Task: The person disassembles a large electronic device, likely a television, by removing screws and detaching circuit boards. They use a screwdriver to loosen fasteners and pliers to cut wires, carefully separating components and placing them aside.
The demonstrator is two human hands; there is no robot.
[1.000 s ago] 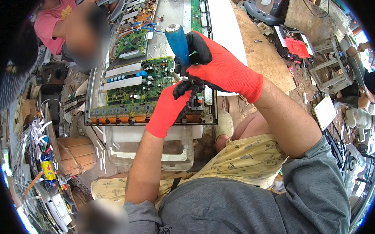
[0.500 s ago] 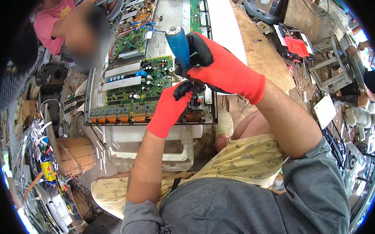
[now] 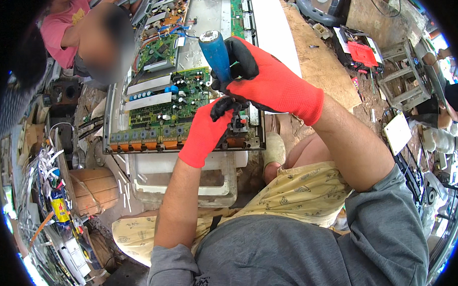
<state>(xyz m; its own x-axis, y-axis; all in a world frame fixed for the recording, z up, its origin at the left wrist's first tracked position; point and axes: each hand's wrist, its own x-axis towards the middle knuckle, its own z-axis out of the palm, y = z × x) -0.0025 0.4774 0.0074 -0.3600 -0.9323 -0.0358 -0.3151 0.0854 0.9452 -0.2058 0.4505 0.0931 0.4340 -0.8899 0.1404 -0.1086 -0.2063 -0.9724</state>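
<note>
My right hand [image 3: 267, 81], in a red glove with black fingers, grips a screwdriver [image 3: 214, 51] by its blue handle. The handle leans up and to the left, and its lower end is hidden by my fingers. Just below, my left hand [image 3: 207, 128] in a matching glove has its fingers pinched together by the screwdriver's lower part. What they hold is hidden. Both hands are over the near right corner of a flat panel chassis [image 3: 184, 150], which carries a green circuit board [image 3: 187, 109] with white strips and blue capacitors.
Another person in a pink shirt [image 3: 58, 33] sits at the far left. A wooden board [image 3: 316, 54] lies right of the panel, with a black and red toolbox [image 3: 362, 55] beyond it. At left stand a round wooden stool [image 3: 92, 190] and heaped scrap. A grey frame [image 3: 216, 200] lies below the panel.
The screwdriver handle and my right hand have shifted slightly left. My left hand keeps nearly the same place and grip.
</note>
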